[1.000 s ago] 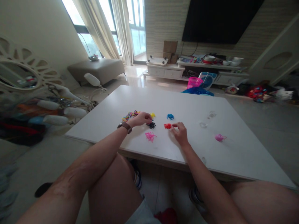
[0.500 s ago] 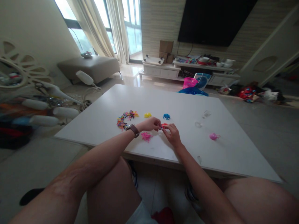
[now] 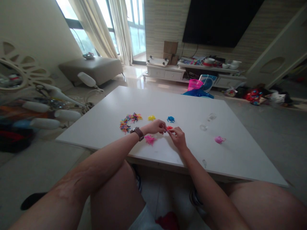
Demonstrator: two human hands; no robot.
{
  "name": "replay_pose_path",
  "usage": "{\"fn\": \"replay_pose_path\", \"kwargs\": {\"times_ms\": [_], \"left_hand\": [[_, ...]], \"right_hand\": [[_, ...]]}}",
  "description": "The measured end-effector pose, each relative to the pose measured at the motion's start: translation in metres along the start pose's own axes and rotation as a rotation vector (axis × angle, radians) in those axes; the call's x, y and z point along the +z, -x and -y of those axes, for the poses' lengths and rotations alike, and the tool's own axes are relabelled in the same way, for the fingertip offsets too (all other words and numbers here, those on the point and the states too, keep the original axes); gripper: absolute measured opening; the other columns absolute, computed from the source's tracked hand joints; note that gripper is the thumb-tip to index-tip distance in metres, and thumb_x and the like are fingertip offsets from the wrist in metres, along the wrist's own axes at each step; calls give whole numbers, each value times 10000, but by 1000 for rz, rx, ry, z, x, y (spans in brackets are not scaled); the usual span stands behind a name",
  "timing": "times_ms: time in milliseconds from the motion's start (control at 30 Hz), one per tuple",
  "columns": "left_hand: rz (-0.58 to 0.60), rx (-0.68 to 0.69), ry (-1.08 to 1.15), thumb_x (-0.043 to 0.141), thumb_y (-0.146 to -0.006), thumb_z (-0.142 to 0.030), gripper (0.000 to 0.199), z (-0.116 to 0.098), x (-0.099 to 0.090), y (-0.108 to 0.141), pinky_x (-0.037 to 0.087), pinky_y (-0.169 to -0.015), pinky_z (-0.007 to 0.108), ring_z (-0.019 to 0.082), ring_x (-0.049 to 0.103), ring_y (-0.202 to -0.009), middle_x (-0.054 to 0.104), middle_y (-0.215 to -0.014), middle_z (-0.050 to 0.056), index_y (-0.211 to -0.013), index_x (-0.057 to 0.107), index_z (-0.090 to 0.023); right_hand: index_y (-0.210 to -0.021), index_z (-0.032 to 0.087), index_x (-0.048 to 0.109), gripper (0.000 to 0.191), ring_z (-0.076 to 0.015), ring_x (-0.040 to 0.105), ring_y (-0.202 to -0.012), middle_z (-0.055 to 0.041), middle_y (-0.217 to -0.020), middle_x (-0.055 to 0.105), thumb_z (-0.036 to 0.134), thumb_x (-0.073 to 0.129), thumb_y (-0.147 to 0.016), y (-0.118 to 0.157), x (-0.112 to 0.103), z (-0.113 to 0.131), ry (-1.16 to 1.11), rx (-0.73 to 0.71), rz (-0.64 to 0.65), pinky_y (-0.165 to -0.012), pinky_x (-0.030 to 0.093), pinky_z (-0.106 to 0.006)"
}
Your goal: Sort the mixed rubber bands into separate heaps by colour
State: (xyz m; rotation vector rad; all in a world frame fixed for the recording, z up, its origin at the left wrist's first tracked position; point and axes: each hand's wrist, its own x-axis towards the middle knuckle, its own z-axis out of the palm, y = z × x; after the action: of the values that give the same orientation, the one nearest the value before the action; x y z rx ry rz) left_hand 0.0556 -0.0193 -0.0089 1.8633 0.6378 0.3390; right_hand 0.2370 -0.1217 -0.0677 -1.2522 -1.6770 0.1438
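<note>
Small piece (image 3: 167,130) held above or on the white worktop (image 3: 144,99), between the fingertips of the two hands; it appears pinkish purple, its form too small to make out. The left hand (image 3: 157,126) and the right hand (image 3: 178,137) meet here, thumb and fingers of each pinched together on the piece. Just beyond the fingertips lies the red pile (image 3: 169,127), partly hidden by the right hand. The blue pile (image 3: 170,119) lies farther back; the yellow pile (image 3: 151,118) lies behind the left hand, and the pink pile (image 3: 150,139) on its near side. To the left, the mixed pile (image 3: 125,124) of many-coloured bits forms a curve near the brown-strapped watch (image 3: 138,133) on the left wrist. To the right, well apart from the hands, lie a round pink object (image 3: 219,139) and two clear objects (image 3: 212,117); a third clear item (image 3: 204,163) lies near the front edge. Beyond the worktop stand a pink basket (image 3: 194,84) and a low white cabinet (image 3: 174,75), beneath a black television (image 3: 220,22).
</note>
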Motion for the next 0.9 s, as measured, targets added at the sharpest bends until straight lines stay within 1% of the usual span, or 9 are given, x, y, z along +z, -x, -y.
{"fn": "replay_pose_path", "kwargs": {"times_ms": [100, 200, 267, 367, 500, 633, 767, 833, 900], "left_hand": [[-33, -15, -22, 702, -781, -134, 49, 0, -4, 1, 505, -575, 204, 129, 685, -611, 727, -681, 64, -819, 691, -105], [-67, -54, -33, 714, -772, -146, 61, 2, -12, 3, 488, -543, 190, 135, 693, -615, 726, -672, 54, -821, 686, -121], [-89, -76, -37, 712, -771, -157, 68, 4, -18, 5, 471, -517, 184, 146, 704, -623, 729, -678, 52, -829, 689, -131], [-124, -75, -35, 705, -771, -178, 80, 5, -28, 10, 475, -508, 200, 168, 715, -635, 738, -712, 65, -836, 699, -131], [-149, -59, -28, 706, -758, -185, 83, 6, -37, 17, 500, -539, 216, 162, 702, -620, 739, -730, 71, -816, 717, -127], [-158, -58, 47, 727, -739, -201, 77, 4, -42, 21, 500, -554, 214, 142, 672, -597, 724, -696, 58, -762, 717, -129], [-145, -64, 100, 730, -739, -197, 79, 2, -45, 25, 515, -589, 228, 135, 655, -593, 728, -686, 64, -732, 726, -118], [-133, -57, 84, 727, -752, -197, 88, 2, -45, 26, 518, -597, 234, 136, 653, -592, 732, -689, 72, -730, 736, -112], [-123, -46, 62, 733, -758, -201, 94, 4, -44, 25, 520, -595, 233, 136, 655, -593, 739, -700, 76, -744, 747, -109]], "right_hand": [[-821, 245, 718, 204, -222, 598, -805, -46, -800, 699, 392, 636, -937, 0, -1, 1, 1, 41, -20, -697, 479, -355], [-817, 227, 717, 212, -215, 588, -799, -43, -791, 693, 386, 628, -926, -5, -5, -5, 53, 115, -114, -672, 453, -335], [-817, 215, 715, 204, -217, 589, -808, -44, -790, 692, 372, 624, -910, -13, -8, -15, 105, 168, -173, -669, 440, -328], [-797, 204, 709, 198, -223, 591, -820, -56, -798, 695, 359, 622, -885, -31, -11, -37, 152, 222, -209, -696, 442, -335], [-760, 207, 703, 212, -228, 580, -824, -60, -790, 690, 378, 626, -859, -51, -4, -64, 190, 243, -147, -794, 452, -364], [-769, 202, 712, 251, -224, 564, -801, -63, -794, 679, 420, 620, -852, -54, 4, -80, 207, 300, -127, -811, 452, -370], [-827, 185, 717, 227, -218, 561, -785, -58, -796, 662, 376, 601, -869, -49, 0, -75, 255, 283, -226, -803, 460, -368], [-835, 185, 705, 199, -220, 570, -799, -57, -809, 659, 328, 578, -891, -44, -3, -62, 252, 238, -279, -792, 467, -366], [-876, 198, 702, 175, -223, 577, -828, -52, -833, 668, 306, 570, -913, -37, -3, -43, 219, 157, -247, -787, 477, -363]]}}
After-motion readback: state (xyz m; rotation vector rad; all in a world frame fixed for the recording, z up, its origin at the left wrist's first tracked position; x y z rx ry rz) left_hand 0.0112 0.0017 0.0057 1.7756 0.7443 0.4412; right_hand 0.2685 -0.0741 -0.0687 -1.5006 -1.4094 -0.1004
